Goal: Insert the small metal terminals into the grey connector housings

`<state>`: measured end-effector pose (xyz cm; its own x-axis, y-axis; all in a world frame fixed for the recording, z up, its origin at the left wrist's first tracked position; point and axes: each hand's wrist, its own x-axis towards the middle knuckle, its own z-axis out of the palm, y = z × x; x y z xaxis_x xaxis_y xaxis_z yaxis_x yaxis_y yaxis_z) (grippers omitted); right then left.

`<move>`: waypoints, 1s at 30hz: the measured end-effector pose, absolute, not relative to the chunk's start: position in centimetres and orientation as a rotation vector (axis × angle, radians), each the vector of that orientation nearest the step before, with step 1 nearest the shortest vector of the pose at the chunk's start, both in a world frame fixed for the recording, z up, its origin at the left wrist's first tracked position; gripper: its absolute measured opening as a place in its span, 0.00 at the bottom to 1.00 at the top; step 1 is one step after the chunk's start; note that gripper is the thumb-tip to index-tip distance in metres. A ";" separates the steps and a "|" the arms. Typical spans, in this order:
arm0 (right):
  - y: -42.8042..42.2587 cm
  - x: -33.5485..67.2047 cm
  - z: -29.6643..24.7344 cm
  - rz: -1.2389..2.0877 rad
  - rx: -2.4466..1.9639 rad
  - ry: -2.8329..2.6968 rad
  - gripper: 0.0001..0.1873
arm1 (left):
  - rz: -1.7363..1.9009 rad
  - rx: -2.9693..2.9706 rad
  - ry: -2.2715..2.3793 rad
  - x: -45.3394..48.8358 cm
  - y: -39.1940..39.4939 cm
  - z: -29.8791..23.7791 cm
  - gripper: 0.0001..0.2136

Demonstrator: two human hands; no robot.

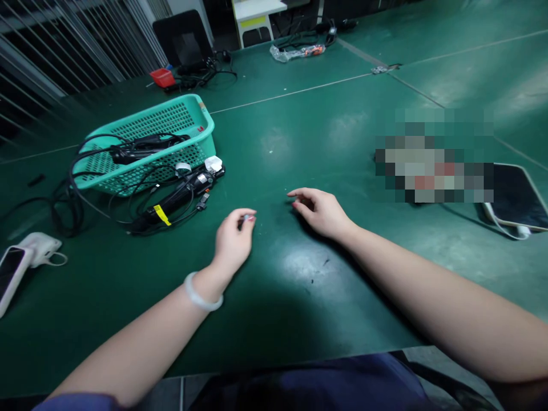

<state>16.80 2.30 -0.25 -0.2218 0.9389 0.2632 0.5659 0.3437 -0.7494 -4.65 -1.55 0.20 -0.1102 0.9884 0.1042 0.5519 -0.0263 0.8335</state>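
Observation:
My left hand (233,237) is just above the green table (265,319), its thumb and fingers pinched on a tiny greyish thing (245,217) too small to name. A pale bangle (201,294) circles that wrist. To the right, my right hand (319,212) rests near the table surface with its index finger stretched out and the thumb apart from it. Nothing shows between those fingers. Nearest to my left hand lies a black handheld tool (182,197) with a yellow tag and a cable.
A turquoise basket (205,128) holds black cabled tools at the left. A white phone (12,274) with an attached block lies far left. At right are a blurred-out area (428,165) and a phone (520,194) with a white cable. Cables and a plastic bag (295,53) lie at the back.

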 end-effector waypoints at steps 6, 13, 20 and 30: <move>1.9 17.3 0.3 0.670 -1.257 -2.122 0.10 | 1.225 1.186 1.275 1.9 -0.2 2.2 0.07; 1.8 17.5 0.8 0.707 -1.216 -2.284 0.13 | 1.235 0.942 1.226 -0.6 -1.9 1.3 0.07; 1.8 17.8 0.8 0.661 -1.260 -2.227 0.12 | 1.236 0.850 1.080 -1.0 -0.8 0.3 0.09; 1.6 18.0 1.0 0.577 -1.450 -2.236 0.07 | 1.154 0.873 1.047 -1.0 -1.0 0.7 0.11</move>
